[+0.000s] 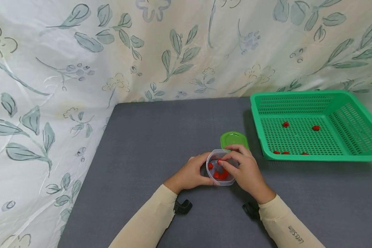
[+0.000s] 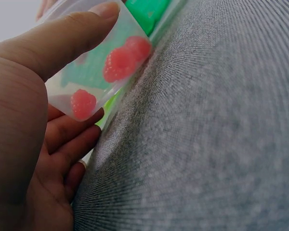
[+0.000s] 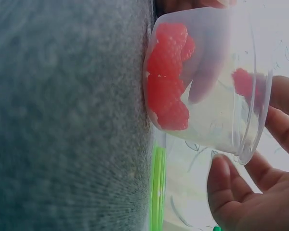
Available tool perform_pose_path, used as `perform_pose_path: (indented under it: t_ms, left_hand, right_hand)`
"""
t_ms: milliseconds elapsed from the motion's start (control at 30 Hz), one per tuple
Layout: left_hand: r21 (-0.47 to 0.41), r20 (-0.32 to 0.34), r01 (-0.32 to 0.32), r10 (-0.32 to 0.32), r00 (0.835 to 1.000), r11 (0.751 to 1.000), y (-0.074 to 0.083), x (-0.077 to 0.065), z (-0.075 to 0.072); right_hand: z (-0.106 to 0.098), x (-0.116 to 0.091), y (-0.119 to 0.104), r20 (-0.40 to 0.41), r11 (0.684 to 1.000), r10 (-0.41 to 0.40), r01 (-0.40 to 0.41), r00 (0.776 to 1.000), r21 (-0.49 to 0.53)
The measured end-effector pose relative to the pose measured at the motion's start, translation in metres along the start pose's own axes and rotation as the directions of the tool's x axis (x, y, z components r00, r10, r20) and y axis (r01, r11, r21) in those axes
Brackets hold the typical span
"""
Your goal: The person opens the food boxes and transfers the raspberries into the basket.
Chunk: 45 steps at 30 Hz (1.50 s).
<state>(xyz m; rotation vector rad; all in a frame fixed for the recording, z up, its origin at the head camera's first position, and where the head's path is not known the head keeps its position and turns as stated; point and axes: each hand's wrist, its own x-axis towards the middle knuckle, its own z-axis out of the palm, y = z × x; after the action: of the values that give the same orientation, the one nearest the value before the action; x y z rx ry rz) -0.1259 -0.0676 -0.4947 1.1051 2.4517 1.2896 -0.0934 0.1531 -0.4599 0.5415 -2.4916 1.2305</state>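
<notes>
A clear plastic container stands on the grey tabletop, holding several red raspberries at its bottom. My left hand grips it from the left, thumb on the near side and fingers round the far side. Between thumb and fingertips my right hand pinches one raspberry just inside the container's mouth. The right wrist view shows that raspberry near the rim, above the others. Just behind the container lies a green lid, partly covered by the right hand.
A green perforated basket stands at the back right, with several raspberries spread over its floor. Behind the table hangs a leaf-patterned cloth, which also runs along the left side.
</notes>
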Motion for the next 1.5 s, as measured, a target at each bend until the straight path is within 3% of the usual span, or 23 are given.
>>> perform_pose_path:
  t_ms: [433,667,900,1133,1267,1500]
  left_hand:
    - [-0.017,-0.008,0.005,-0.005,1.000,1.000,-0.003,-0.001,0.002]
    - [-0.006,-0.015,0.014,-0.014,1.000,1.000,-0.003,-0.001,0.002]
    - [-0.006,-0.016,0.022,-0.022,1.000,1.000,-0.003,-0.001,0.002]
    - [-0.003,-0.010,0.015,-0.015,1.000,1.000,-0.003,0.000,0.002]
    - [-0.011,-0.008,0.009,-0.009,1.000,1.000,-0.004,0.000,0.002]
    - [-0.017,-0.009,0.007,-0.007,1.000,1.000,-0.003,0.000,0.002]
  right_hand:
    - [-0.013,0.003,0.002,-0.177,0.999,-0.034,0.039,0.984,0.026]
    - [-0.019,0.007,0.002,-0.312,0.992,-0.112,0.127,0.943,0.027]
    - [-0.033,0.013,-0.031,-0.384,0.983,-0.169,0.182,0.908,-0.003]
    - [-0.032,0.009,-0.002,-0.406,0.976,-0.204,0.215,0.891,-0.018]
    - [-0.036,0.010,0.000,-0.447,0.973,-0.214,0.232,0.868,-0.015]
    - [-0.043,0.011,0.001,-0.492,0.979,-0.189,0.200,0.850,-0.031]
